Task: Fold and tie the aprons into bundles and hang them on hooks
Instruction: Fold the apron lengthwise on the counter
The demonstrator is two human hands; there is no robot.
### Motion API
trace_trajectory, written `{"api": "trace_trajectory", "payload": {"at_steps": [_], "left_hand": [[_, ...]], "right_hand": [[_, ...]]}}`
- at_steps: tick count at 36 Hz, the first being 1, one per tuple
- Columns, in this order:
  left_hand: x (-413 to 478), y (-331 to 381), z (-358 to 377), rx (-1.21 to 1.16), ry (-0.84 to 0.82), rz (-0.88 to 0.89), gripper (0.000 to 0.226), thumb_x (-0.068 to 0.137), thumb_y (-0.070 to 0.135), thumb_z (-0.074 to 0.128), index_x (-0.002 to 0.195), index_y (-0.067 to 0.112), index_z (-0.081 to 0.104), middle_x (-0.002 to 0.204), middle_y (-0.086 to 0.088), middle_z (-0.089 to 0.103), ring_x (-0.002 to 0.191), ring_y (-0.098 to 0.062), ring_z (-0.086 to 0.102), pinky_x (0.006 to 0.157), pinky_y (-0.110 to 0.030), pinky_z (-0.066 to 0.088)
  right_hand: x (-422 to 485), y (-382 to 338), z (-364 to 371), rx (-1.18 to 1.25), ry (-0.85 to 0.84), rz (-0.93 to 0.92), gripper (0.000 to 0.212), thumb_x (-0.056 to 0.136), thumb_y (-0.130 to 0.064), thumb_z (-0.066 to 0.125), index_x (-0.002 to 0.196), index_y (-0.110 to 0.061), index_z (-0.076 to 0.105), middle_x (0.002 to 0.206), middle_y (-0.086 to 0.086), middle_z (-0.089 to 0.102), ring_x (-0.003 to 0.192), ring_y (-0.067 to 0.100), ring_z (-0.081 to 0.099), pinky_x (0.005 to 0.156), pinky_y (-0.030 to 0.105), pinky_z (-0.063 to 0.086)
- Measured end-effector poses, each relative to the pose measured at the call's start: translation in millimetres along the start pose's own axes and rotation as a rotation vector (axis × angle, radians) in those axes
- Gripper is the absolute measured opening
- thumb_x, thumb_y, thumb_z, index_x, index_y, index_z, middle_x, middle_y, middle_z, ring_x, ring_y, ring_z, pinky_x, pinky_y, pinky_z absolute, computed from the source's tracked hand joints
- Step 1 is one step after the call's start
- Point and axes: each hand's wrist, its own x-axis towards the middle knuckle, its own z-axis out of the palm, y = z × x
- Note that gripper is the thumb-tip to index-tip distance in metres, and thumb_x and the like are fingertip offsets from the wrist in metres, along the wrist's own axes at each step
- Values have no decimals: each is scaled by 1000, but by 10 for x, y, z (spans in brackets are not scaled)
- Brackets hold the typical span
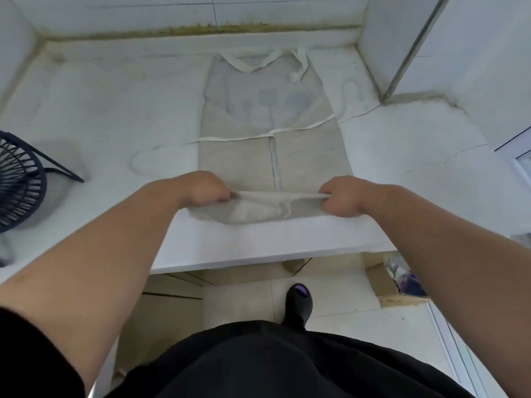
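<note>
A white counter [115, 110] fills the middle of the view, its front edge nearest the person. Where it meets the far tiled wall [172, 12], a yellowish line of grime [215, 28] runs along the joint. A thin crack [362, 113] crosses the counter's far right part, near a metal strip [413, 50] standing at the right corner. At the left edge sits a round, dark blue corded chair [20, 182]. Below the counter, on the pale tiled floor [344, 326], there is a black shoe [298, 303]. To its right lies an open cardboard box [382, 285] holding blurred bottles [402, 271]. Black clothing [273, 363] covers the nearest foreground.
</note>
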Motion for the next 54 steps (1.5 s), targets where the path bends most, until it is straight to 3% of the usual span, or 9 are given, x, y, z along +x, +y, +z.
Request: {"api": "trace_trajectory", "payload": {"at_steps": [4, 10, 15, 19, 29, 35, 43, 48, 54], "left_hand": [[132, -153, -47, -60, 50, -93, 37, 94, 40, 54, 89, 5, 64, 96, -8, 57, 85, -21, 49, 62, -28, 33], [288, -415, 89, -587, 359, -225, 37, 79, 44, 74, 90, 10, 66, 88, -1, 60, 77, -15, 54, 64, -26, 42], [289, -451, 172, -960, 416, -309, 72, 67, 72, 66, 101, 9, 66, 96, -4, 65, 87, -24, 60, 85, -36, 51], [330, -430, 300, -868, 450, -301, 37, 82, 40, 73, 102, 11, 61, 93, 0, 64, 85, -19, 61, 68, -27, 47], [417, -301, 531, -497, 674, -407, 24, 100, 29, 44, 107, 6, 44, 90, -11, 52, 84, -29, 47, 67, -34, 34], [358, -99, 615, -243, 742, -421, 63, 90, 4, 45, 148, 12, 22, 152, -20, 18, 134, -39, 26, 102, -49, 31], [412, 272, 812, 213, 186, 110, 77, 90, 71, 18, 150, 35, -12, 158, 6, -23, 145, -15, -22, 117, -45, -13], [410, 242, 746, 183, 175, 102, 98, 80, 79, 36, 152, 30, -10, 159, 10, -19, 146, -11, -17, 119, -42, -9], [425, 294, 519, 169, 234, 93, 90, 75, 69, 60, 149, 29, 26, 152, 2, 13, 140, -20, 15, 114, -39, 20]], "right_hand": [[153, 99, -190, -23, -52, 31, 22, 92, -26, 51, 99, -8, 62, 98, 5, 52, 92, 24, 50, 73, 25, 36], [393, 395, -274, 66, 156, 70, 52, 85, -56, 57, 59, -15, 39, 67, -1, 40, 63, 15, 40, 53, 25, 26], [460, 586, -160, 351, 273, 170, 44, 76, -57, 68, 71, -18, 48, 82, -1, 54, 82, 19, 52, 70, 29, 36], [481, 628, 29, 440, 366, 286, 42, 81, -57, 63, 86, -18, 50, 86, -1, 54, 86, 21, 49, 76, 33, 41], [483, 312, 244, 402, 714, 403, 56, 95, -50, 39, 134, -11, 41, 131, 17, 46, 116, 38, 48, 88, 45, 39], [457, 44, 458, -50, 451, 44, 82, 79, -67, -3, 149, -29, 17, 157, 6, 12, 140, 31, 15, 114, 51, -5], [533, 74, 421, -100, 243, -2, 81, 85, -75, 14, 151, -31, -1, 160, -1, -6, 144, 30, 2, 116, 49, -10], [511, 112, 329, -137, 147, -34, 110, 64, -91, 34, 150, -33, -4, 159, -5, -12, 145, 29, 0, 115, 52, -8], [524, 65, 163, -150, 168, -50, 87, 76, -84, 30, 146, -33, 21, 156, -5, 12, 140, 23, 22, 113, 56, 13]]}}
